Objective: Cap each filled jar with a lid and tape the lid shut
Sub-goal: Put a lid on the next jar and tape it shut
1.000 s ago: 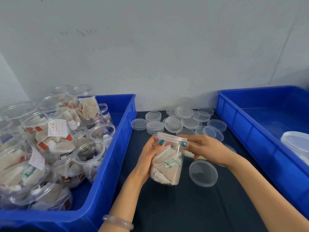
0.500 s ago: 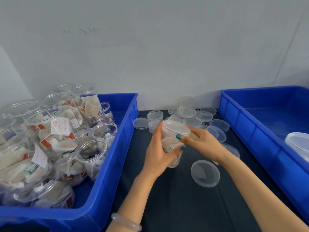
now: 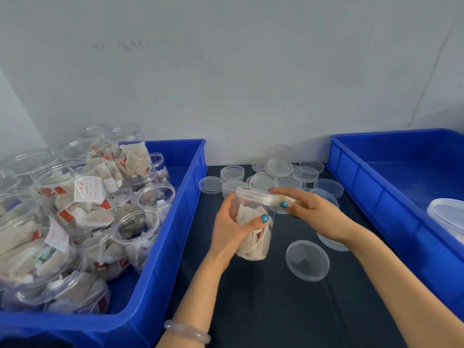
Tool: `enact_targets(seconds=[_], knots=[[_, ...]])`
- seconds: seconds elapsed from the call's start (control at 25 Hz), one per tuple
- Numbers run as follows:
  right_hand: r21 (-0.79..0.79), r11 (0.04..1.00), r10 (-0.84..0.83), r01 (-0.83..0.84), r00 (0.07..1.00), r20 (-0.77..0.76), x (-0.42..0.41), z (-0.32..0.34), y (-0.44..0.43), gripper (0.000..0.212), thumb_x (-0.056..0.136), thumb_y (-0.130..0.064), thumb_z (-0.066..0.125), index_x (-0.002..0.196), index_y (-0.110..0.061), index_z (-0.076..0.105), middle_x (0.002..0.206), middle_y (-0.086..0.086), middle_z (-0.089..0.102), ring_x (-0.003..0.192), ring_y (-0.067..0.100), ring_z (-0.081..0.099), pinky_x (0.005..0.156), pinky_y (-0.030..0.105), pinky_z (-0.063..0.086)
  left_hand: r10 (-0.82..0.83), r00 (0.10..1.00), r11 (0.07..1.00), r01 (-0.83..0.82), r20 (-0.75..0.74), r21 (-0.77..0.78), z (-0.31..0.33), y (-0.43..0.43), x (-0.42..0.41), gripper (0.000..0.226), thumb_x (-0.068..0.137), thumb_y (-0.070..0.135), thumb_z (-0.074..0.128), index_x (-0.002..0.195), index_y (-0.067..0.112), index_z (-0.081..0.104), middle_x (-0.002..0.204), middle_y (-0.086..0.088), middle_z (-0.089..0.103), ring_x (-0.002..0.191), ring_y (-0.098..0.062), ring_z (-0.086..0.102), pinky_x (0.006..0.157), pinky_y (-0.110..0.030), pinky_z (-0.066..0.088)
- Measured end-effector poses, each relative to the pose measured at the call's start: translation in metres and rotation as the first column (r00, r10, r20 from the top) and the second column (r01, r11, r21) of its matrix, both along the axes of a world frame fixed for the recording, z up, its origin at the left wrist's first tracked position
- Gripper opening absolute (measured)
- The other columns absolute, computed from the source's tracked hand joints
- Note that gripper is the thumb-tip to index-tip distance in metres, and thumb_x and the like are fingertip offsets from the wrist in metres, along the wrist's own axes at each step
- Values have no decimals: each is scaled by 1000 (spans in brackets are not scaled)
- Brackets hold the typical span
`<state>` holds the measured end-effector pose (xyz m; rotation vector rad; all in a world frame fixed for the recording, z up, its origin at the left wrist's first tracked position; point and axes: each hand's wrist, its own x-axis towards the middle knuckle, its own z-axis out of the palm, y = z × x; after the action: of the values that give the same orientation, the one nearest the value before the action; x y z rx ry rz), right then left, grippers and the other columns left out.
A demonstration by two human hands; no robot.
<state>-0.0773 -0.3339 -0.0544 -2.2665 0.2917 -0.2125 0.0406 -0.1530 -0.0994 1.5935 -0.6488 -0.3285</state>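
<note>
One jar [image 3: 254, 238], now upright, in left hand [image 3: 229, 231], right hand [image 3: 316, 214] at lid [image 3: 256, 196]

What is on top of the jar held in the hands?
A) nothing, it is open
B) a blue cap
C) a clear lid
C: a clear lid sits on the jar, which the left hand grips; the right hand pinches the lid's rim.

Open mat [image 3: 251, 310] in front, loose lids [image 3: 278, 168] behind, bins [image 3: 173, 247] flanking
</note>
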Motion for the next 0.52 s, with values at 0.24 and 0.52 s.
enact_targets(seconds=[0.24, 0.52], knots=[[129, 982, 139, -139, 990, 4, 3, 9, 1, 29, 87, -55, 50, 114, -57, 60, 85, -20, 65, 74, -3, 54, 70, 12, 45, -126, 984, 984, 108, -123, -145, 3, 1, -6, 72, 54, 43, 90, 118, 32, 58, 106, 13, 73, 100, -9, 70, 74, -20, 56], [63, 997, 48, -52, 997, 68, -3, 19, 11, 34, 76, -75, 50, 109, -70, 57, 119, -32, 65, 116, -6, 59, 108, 34, 44, -100, 990, 995, 102, 101, -7, 16, 1, -8, 93, 57, 72, 72, 139, 47, 37, 139, 19, 48, 128, -3, 50, 97, -19, 49]])
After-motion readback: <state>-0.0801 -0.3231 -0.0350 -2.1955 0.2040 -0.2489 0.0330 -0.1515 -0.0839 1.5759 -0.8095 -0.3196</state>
